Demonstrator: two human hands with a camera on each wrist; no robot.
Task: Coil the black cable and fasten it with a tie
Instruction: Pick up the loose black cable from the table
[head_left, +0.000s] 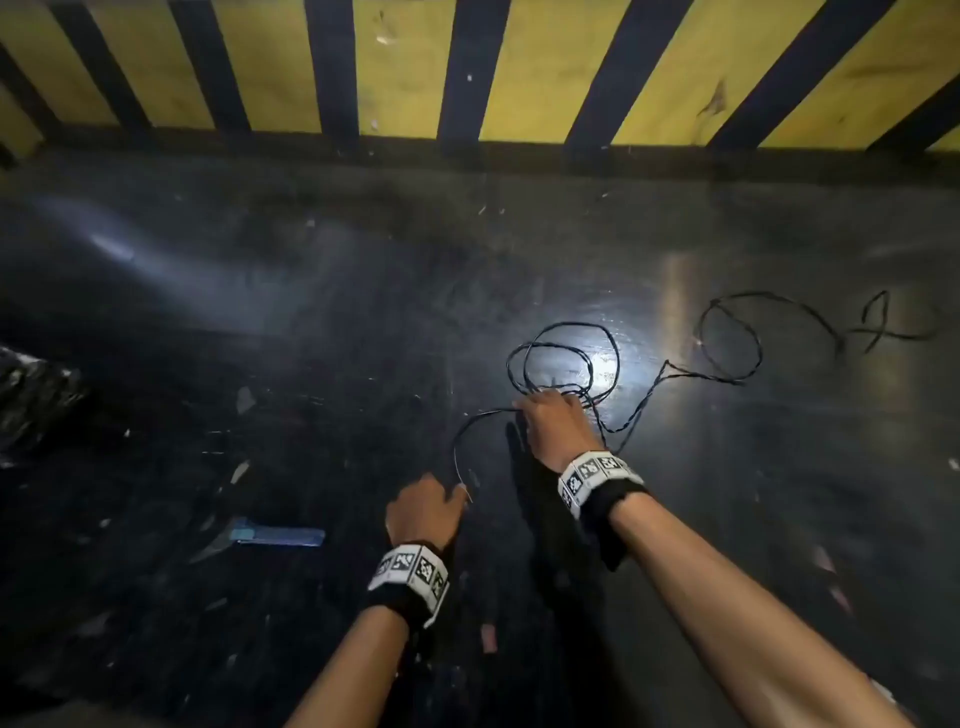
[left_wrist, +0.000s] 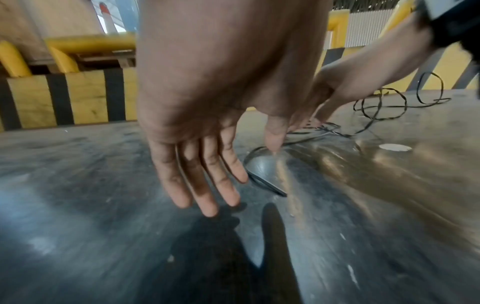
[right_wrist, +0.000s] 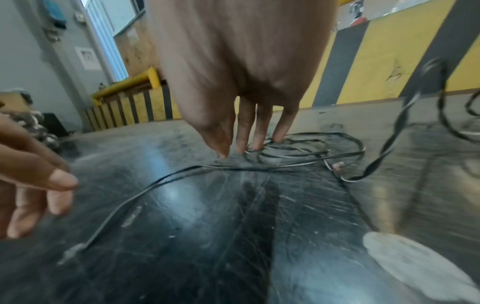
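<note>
While two bare hands work over it, one black cable (head_left: 613, 358) lies on a dark, scratched, glossy tabletop (head_left: 311, 322). Thin and partly twisted, the cable forms a few loose round loops at centre right, a further loop and a tangle farther right, and one free strand curving near-left to a pale tip.

At the near edge of the loops, the right hand (head_left: 553, 423) reaches down with straight fingers (right_wrist: 259, 131), slightly spread, their tips set on the strands; whether any strand is caught between them cannot be told. Near the free end sits the left hand (head_left: 423, 512), its four fingers (left_wrist: 205, 176) straight and close together, the thumb apart and pointing down at the strand; no grip shows.

Each wrist carries one black band with white coded squares (head_left: 410, 574). One flat blue strip (head_left: 278, 535) lies on the near left of the tabletop. Behind the far edge runs a barrier (head_left: 415, 67) of yellow and black stripes.
</note>
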